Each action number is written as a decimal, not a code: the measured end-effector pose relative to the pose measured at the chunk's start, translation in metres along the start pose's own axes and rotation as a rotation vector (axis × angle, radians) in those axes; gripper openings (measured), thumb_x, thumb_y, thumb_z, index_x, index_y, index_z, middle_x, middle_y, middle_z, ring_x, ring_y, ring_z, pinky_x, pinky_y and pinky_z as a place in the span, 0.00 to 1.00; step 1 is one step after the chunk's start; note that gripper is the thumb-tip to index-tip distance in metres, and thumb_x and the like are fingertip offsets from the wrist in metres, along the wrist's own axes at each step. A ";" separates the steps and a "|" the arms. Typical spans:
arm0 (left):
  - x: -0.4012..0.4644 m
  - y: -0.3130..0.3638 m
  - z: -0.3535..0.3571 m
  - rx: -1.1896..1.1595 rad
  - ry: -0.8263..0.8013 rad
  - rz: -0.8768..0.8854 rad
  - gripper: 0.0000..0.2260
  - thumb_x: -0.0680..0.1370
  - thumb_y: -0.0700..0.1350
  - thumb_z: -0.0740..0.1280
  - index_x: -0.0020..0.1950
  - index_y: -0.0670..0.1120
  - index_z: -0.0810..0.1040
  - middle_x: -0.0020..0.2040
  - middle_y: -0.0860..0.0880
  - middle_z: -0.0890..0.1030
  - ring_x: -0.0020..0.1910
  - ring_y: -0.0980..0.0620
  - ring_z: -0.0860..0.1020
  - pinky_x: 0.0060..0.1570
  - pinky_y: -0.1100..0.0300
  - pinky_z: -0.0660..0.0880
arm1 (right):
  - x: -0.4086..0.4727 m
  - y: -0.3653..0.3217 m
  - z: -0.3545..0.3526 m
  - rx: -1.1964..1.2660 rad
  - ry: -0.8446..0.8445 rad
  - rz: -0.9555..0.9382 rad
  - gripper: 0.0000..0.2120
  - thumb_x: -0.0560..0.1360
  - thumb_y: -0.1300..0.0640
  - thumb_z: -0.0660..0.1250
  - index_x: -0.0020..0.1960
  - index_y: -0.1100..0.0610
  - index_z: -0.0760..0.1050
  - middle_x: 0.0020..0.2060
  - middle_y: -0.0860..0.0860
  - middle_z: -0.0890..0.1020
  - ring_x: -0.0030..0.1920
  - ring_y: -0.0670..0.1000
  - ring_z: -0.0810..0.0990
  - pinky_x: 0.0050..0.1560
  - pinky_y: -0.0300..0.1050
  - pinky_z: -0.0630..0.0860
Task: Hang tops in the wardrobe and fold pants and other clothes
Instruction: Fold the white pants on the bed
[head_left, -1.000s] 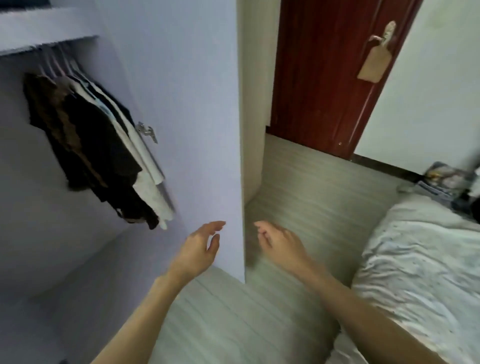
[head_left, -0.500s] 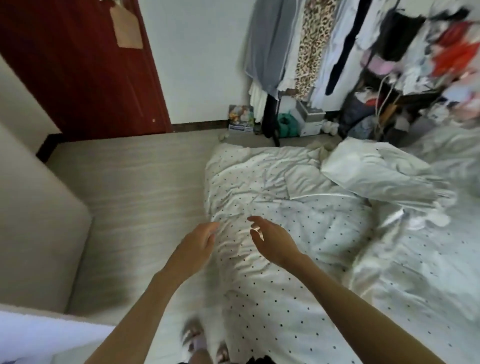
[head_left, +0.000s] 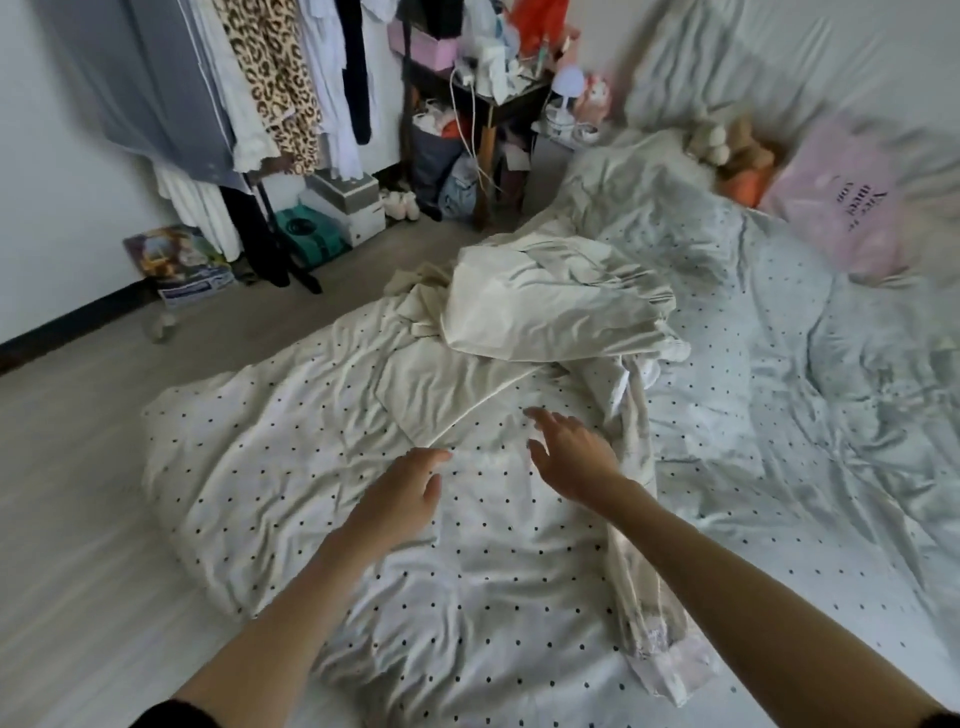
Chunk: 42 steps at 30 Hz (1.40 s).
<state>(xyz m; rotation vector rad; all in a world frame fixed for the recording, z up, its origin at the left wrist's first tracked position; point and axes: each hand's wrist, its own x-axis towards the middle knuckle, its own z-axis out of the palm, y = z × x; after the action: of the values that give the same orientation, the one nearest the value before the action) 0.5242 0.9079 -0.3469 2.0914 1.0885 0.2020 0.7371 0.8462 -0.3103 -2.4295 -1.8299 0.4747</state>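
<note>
Clothes, a cream garment (head_left: 550, 306) among them, are lying crumpled on the dotted bedding (head_left: 291, 467) just beyond both hands. Left hand (head_left: 400, 499) and right hand (head_left: 574, 457) are hovering over it with fingers spread loosely, holding nothing, near each other.

The pink pillow (head_left: 836, 200) at the far right of the bed carries a few lines of dark cursive lettering, too blurred to read, and print on the colourful box (head_left: 179, 260) by the wall is illegible.

white black-dotted duvet (head_left: 322, 467), leopard-print garment (head_left: 275, 78)
</note>
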 end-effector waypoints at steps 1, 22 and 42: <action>0.019 -0.007 -0.005 0.016 0.006 0.029 0.16 0.81 0.40 0.58 0.68 0.45 0.70 0.66 0.47 0.73 0.65 0.51 0.71 0.60 0.66 0.63 | 0.016 0.001 -0.001 -0.012 0.002 0.031 0.22 0.80 0.53 0.56 0.72 0.52 0.60 0.64 0.53 0.75 0.62 0.55 0.73 0.60 0.51 0.70; 0.266 -0.090 0.119 0.515 -0.330 0.131 0.28 0.80 0.58 0.41 0.75 0.50 0.35 0.75 0.48 0.32 0.74 0.45 0.33 0.71 0.42 0.37 | 0.258 0.162 0.056 -0.586 -0.105 0.303 0.35 0.80 0.49 0.54 0.76 0.53 0.33 0.76 0.54 0.36 0.75 0.56 0.36 0.72 0.60 0.38; 0.240 -0.012 0.072 0.463 0.234 0.382 0.30 0.62 0.37 0.77 0.61 0.41 0.71 0.57 0.39 0.76 0.54 0.42 0.73 0.53 0.48 0.74 | 0.130 0.136 0.044 -0.077 0.045 0.070 0.27 0.78 0.66 0.54 0.75 0.50 0.59 0.74 0.47 0.63 0.74 0.50 0.60 0.70 0.48 0.56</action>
<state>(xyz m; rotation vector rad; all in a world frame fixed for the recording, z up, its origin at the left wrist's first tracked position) 0.6988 1.0541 -0.4518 2.7446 0.9177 0.4207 0.8827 0.9242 -0.4105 -2.5396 -1.7829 0.3575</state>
